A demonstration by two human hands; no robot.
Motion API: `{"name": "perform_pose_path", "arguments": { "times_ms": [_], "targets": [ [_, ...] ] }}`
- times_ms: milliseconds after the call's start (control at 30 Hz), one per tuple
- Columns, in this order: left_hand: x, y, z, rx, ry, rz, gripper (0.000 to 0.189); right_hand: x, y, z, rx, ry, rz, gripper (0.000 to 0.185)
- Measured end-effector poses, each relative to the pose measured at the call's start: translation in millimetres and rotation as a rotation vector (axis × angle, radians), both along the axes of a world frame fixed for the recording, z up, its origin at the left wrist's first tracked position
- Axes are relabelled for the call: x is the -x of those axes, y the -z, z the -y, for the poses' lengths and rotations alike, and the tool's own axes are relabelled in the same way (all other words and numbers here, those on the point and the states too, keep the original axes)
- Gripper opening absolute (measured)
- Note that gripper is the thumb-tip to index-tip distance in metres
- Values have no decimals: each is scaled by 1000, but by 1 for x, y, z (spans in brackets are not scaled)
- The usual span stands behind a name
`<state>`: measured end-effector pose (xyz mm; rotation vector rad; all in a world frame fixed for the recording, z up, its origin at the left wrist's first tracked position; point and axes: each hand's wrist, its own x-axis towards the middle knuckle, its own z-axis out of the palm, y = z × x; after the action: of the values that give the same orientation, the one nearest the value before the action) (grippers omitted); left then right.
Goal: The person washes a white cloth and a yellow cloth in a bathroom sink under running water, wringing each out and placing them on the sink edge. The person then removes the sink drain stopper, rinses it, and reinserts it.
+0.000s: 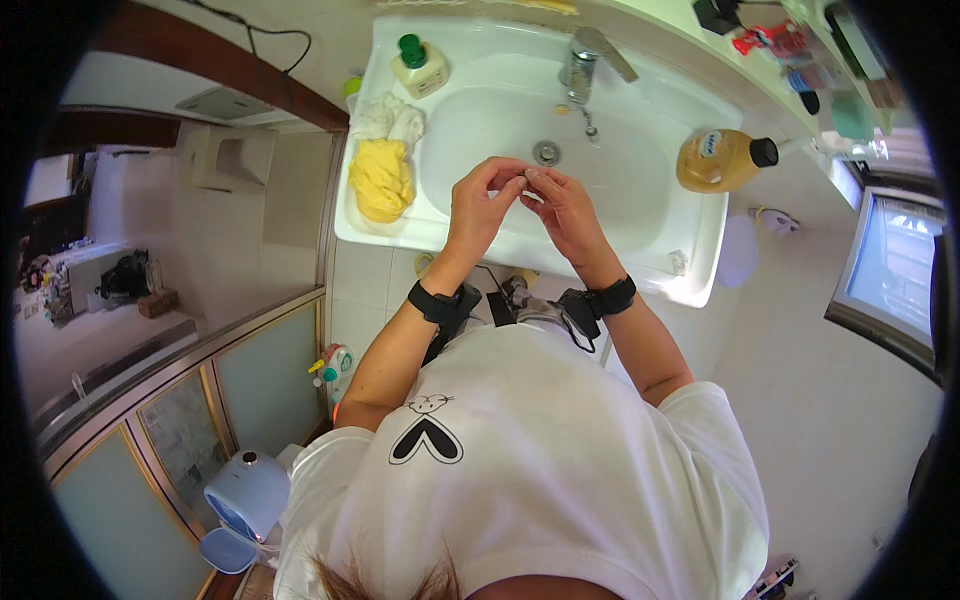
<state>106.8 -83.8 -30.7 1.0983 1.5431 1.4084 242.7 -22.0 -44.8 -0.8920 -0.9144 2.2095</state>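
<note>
Over the front of the white sink basin (622,202), my left hand (487,191) and my right hand (559,206) meet at the fingertips. A tiny dark bit shows between the fingertips; what it is, and which hand grips it, cannot be made out. Just beyond the hands lies the metal drain (547,153), with a chrome faucet (582,71) behind it. Left of my left hand, a crumpled yellow cloth (381,180) and a white cloth (390,120) rest on the sink's rim.
A cream bottle with a green cap (420,67) stands at the sink's back left. An amber bottle with a black cap (720,160) lies on the right rim. A shelf with small items (780,45) runs along the upper right; an open window (892,262) is farther right.
</note>
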Motion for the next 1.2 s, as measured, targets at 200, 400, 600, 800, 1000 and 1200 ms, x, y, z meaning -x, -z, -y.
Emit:
{"name": "perform_pose_path", "arguments": {
  "times_ms": [200,400,600,800,1000,1200],
  "targets": [
    [80,11,46,-38,-151,-143,9,68,5,31,-86,-162,145,28],
    [208,45,105,30,-431,232,12,118,86,47,-567,-256,688,20],
    [322,116,125,102,-614,365,10,108,168,77,-1144,-156,1067,9],
    [377,195,89,178,-606,407,16,112,181,83,-1216,-94,1250,7],
    [400,253,37,242,-522,375,11,121,173,84,-1223,-68,1264,3],
    [413,288,2,316,-465,233,20,123,168,83,-1239,-39,1263,3]
  ]
}}
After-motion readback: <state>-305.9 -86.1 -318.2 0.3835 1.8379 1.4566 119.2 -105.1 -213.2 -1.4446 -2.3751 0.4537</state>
